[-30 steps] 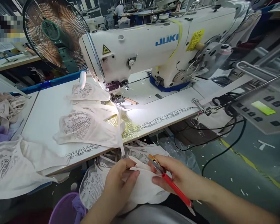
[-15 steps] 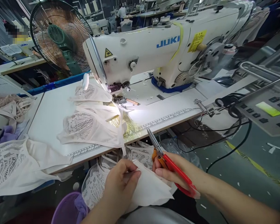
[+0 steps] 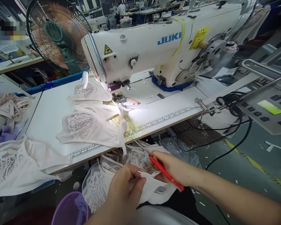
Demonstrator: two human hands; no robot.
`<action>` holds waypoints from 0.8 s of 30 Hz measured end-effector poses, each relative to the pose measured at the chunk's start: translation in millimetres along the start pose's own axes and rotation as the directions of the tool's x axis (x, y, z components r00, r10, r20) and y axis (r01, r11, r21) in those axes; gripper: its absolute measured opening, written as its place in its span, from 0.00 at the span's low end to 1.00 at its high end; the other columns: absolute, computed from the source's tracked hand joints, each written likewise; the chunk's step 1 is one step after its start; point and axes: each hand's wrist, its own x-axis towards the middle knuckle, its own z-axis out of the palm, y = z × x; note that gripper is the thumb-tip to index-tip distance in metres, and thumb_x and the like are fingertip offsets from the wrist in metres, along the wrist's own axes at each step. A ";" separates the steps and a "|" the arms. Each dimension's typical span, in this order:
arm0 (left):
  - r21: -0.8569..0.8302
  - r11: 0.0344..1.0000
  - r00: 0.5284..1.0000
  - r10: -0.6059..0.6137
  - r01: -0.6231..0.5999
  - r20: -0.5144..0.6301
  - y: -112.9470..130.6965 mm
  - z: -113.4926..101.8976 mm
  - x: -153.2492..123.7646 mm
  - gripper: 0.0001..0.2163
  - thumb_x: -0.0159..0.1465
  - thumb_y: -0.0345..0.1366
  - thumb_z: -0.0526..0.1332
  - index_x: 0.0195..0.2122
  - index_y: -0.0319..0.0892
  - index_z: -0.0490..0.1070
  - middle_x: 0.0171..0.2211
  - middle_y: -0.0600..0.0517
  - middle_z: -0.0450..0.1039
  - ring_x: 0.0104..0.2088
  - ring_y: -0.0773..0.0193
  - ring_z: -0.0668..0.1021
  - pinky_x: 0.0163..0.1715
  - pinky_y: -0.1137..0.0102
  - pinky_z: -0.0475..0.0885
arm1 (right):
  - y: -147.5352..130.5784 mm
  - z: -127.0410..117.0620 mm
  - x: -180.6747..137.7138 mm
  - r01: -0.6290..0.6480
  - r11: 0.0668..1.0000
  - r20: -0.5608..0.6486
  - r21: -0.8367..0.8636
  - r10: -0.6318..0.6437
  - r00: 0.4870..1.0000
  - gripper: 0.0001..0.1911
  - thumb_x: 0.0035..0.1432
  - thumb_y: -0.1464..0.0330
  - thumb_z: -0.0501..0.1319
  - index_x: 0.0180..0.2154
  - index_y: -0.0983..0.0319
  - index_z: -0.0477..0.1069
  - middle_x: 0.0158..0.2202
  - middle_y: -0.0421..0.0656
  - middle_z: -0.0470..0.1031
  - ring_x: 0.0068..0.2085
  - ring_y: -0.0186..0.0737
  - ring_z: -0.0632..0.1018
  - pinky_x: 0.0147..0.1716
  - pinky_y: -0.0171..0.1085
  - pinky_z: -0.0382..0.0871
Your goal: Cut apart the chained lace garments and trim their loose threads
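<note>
My left hand (image 3: 126, 190) pinches the edge of a white lace bra (image 3: 96, 184) above my lap, thumb against the fingers. In my right hand (image 3: 165, 162) are scissors (image 3: 162, 170) with red and orange handles, their blades pointing up and left toward the table edge. The right fingers are partly hidden behind the handles and fabric. More white bra pieces (image 3: 91, 125) lie on the sewing table, one strip running toward the needle area. The white sewing machine (image 3: 135, 47) stands just beyond them.
A white bra (image 3: 7, 165) hangs over the table's left front edge. Below it stands a purple bin (image 3: 65, 209). The control panel (image 3: 269, 109) and black cables are at right. A green fan (image 3: 58, 37) stands behind the table, and scraps lie on the floor.
My right hand has turned the scissors further left and brought them closer to my left hand. The fabric has shifted, showing a lace patch near the right hand. My left hand keeps its pinch.
</note>
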 end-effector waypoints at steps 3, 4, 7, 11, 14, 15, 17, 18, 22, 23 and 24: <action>-0.105 0.988 0.993 -0.113 0.111 -0.015 -0.9 -3.9 3.7 0.03 0.57 0.34 0.59 0.29 0.44 0.65 0.24 0.55 0.67 0.23 0.68 0.69 0.21 0.76 0.63 | -0.7 -5.0 -7.4 0.084 0.989 0.038 0.122 -0.089 0.995 0.10 0.47 0.67 0.64 0.31 0.60 0.63 0.30 0.39 0.68 0.30 0.37 0.68 0.27 0.34 0.63; -0.144 0.980 0.990 -0.139 0.136 -0.010 -0.7 -5.3 5.8 0.04 0.57 0.35 0.60 0.29 0.44 0.64 0.24 0.55 0.66 0.22 0.69 0.68 0.20 0.76 0.62 | -0.1 -5.7 -10.4 0.134 0.971 0.045 0.200 -0.145 0.988 0.11 0.49 0.63 0.64 0.33 0.60 0.64 0.33 0.41 0.69 0.33 0.39 0.70 0.31 0.36 0.65; -0.242 0.955 0.985 -0.166 0.170 0.037 0.6 -9.0 11.8 0.06 0.57 0.35 0.61 0.28 0.43 0.63 0.23 0.56 0.65 0.22 0.70 0.66 0.20 0.77 0.61 | 4.8 -3.4 -17.8 0.243 0.885 0.025 0.397 -0.275 0.961 0.19 0.47 0.58 0.67 0.37 0.59 0.64 0.40 0.44 0.70 0.40 0.43 0.72 0.38 0.39 0.66; -0.294 0.939 0.984 -0.173 0.180 0.050 0.2 -10.7 14.8 0.07 0.56 0.35 0.62 0.28 0.42 0.63 0.23 0.56 0.65 0.22 0.70 0.66 0.21 0.77 0.62 | 13.3 5.2 -21.7 0.245 0.920 -0.061 0.306 -0.238 0.969 0.16 0.48 0.60 0.68 0.34 0.59 0.65 0.35 0.43 0.69 0.35 0.40 0.71 0.33 0.37 0.66; -0.304 0.939 0.987 -0.160 0.161 0.029 -4.2 -9.9 13.1 0.07 0.56 0.35 0.62 0.28 0.42 0.63 0.23 0.56 0.66 0.23 0.70 0.66 0.21 0.77 0.62 | 15.7 10.6 -21.9 0.205 0.961 -0.123 0.184 -0.184 0.975 0.14 0.53 0.58 0.64 0.31 0.59 0.64 0.29 0.41 0.67 0.30 0.39 0.68 0.29 0.37 0.64; -0.308 0.938 0.987 -0.157 0.158 0.026 -6.2 -9.4 12.3 0.06 0.57 0.35 0.62 0.28 0.42 0.63 0.24 0.56 0.66 0.23 0.70 0.66 0.22 0.77 0.62 | 15.8 11.9 -21.8 0.198 0.968 -0.136 0.153 -0.178 0.975 0.14 0.53 0.57 0.63 0.30 0.59 0.64 0.28 0.41 0.67 0.29 0.38 0.68 0.29 0.37 0.64; -0.321 0.934 0.987 -0.159 0.158 0.022 -10.2 -8.4 11.0 0.06 0.57 0.35 0.61 0.29 0.42 0.64 0.24 0.56 0.66 0.23 0.70 0.67 0.22 0.77 0.62 | 15.4 13.9 -21.8 0.201 0.974 -0.156 0.102 -0.184 0.970 0.14 0.53 0.57 0.63 0.30 0.59 0.63 0.28 0.41 0.67 0.29 0.38 0.68 0.28 0.37 0.63; -0.327 0.932 0.987 -0.160 0.158 0.020 -12.1 -7.9 10.4 0.06 0.58 0.35 0.61 0.29 0.42 0.64 0.24 0.56 0.66 0.23 0.70 0.67 0.22 0.77 0.62 | 15.3 14.7 -21.8 0.208 0.975 -0.162 0.081 -0.193 0.968 0.13 0.53 0.58 0.63 0.30 0.59 0.63 0.28 0.40 0.66 0.28 0.38 0.67 0.27 0.36 0.63; -0.334 0.931 0.988 -0.157 0.145 -0.010 -17.3 -5.9 8.2 0.06 0.58 0.35 0.61 0.29 0.42 0.64 0.24 0.56 0.66 0.24 0.70 0.67 0.23 0.77 0.62 | 16.4 16.9 -21.3 0.247 0.969 -0.189 0.027 -0.238 0.953 0.10 0.57 0.60 0.59 0.30 0.59 0.62 0.27 0.39 0.66 0.27 0.36 0.67 0.26 0.36 0.63; -0.332 0.933 0.988 -0.156 0.140 -0.022 -17.8 -5.6 7.6 0.06 0.58 0.35 0.61 0.29 0.42 0.64 0.24 0.56 0.66 0.24 0.70 0.67 0.23 0.77 0.62 | 16.9 17.3 -21.0 0.259 0.966 -0.208 0.015 -0.251 0.945 0.10 0.58 0.61 0.58 0.30 0.59 0.62 0.27 0.40 0.66 0.27 0.37 0.67 0.26 0.36 0.63; -0.332 0.933 0.987 -0.159 0.138 -0.036 -17.9 -5.5 7.2 0.06 0.57 0.36 0.62 0.29 0.42 0.64 0.24 0.56 0.66 0.24 0.70 0.67 0.23 0.77 0.62 | 17.4 17.8 -20.6 0.271 0.963 -0.230 0.002 -0.263 0.937 0.09 0.58 0.62 0.58 0.30 0.59 0.62 0.27 0.40 0.66 0.27 0.37 0.67 0.26 0.36 0.64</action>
